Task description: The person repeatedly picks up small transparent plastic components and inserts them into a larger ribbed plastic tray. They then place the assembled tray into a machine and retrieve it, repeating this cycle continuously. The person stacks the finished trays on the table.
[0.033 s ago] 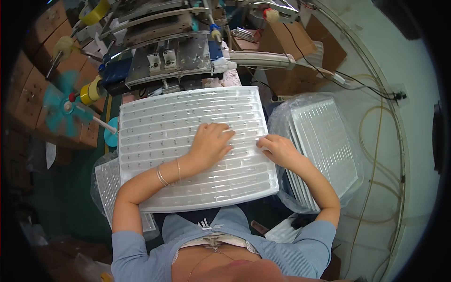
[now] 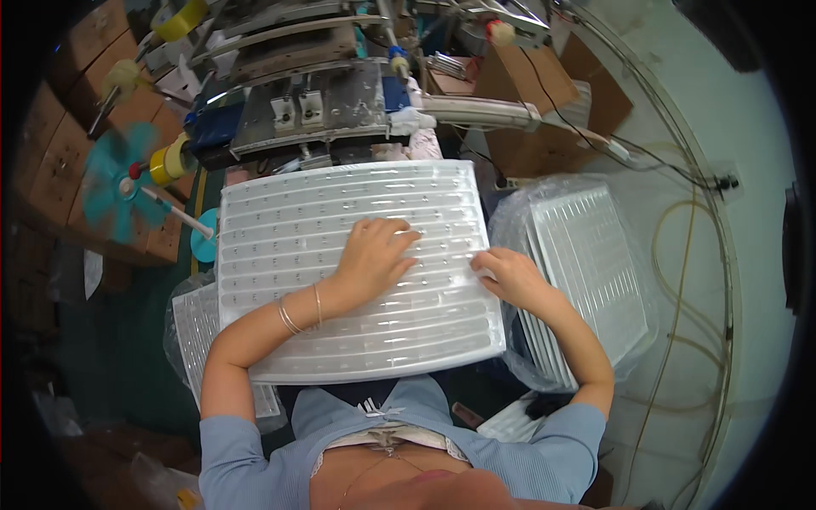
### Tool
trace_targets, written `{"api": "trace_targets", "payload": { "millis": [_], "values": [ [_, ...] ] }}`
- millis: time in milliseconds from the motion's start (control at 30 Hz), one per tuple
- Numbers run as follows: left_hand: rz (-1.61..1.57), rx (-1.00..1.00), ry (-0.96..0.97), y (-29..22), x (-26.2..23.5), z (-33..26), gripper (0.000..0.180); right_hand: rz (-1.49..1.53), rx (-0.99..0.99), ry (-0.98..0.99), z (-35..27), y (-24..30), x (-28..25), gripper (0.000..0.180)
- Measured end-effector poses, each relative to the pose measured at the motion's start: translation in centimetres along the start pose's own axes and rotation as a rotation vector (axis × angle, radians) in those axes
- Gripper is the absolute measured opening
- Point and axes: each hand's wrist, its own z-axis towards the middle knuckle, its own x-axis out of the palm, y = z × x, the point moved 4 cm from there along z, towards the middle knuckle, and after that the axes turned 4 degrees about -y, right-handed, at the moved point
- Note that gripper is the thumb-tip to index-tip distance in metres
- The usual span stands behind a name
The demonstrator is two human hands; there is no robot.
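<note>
A large white tray lies in front of me, ridged in long rows. Small marks or pieces dot many of its rows, too small to name. My left hand rests over the middle of the tray with its fingers spread, holding nothing that I can see. At the tray's right edge, my right hand touches the surface with bent fingertips, the thumb a little apart from them. Beside my right forearm stands a stack of similar white trays wrapped in clear plastic. Another ridged tray shows partly beneath the left side.
A metal machine with a flat plate stands just beyond the tray. A teal fan is at the left, near stacked cardboard boxes. An open carton stands at back right. Cables and a hose run along the right wall.
My left hand has slid slightly left over the tray. My right hand stays at the tray's right edge. The whole view has shifted a little.
</note>
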Motion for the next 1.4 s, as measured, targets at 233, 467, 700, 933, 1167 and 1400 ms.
{"api": "trace_targets", "payload": {
  "millis": [233, 467, 700, 933, 1167, 1400],
  "values": [
    [0.074, -0.304, -0.265, 9.4, -5.7, -0.5, 0.031, 0.449, 0.319, -0.404, 1.6, -6.7, -2.7, 0.023],
    [0.456, -0.358, -0.635, 13.9, -11.1, 4.8, 0.031, 0.797, 0.149, -0.557, 12.5, -2.9, -3.2, 0.008],
    [0.467, -0.219, -0.517, 18.3, -9.3, 10.0, 0.023, 0.596, -0.125, -0.728, 23.9, 4.9, -3.5, 0.023],
    [0.171, -0.158, -0.613, 14.4, -11.3, 4.3, 0.019, 0.04, -0.295, -0.874, 30.0, 10.2, -2.7, 0.016],
    [-0.064, -0.201, -0.429, 12.6, -10.3, -0.7, 0.033, -0.18, -0.214, -0.933, 32.3, 9.7, -2.5, 0.01],
    [-0.268, -0.243, -0.207, 9.3, -7.7, -2.3, 0.031, 0.129, -0.215, -0.857, 27.3, 6.3, -3.0, 0.05]
  ]
}}
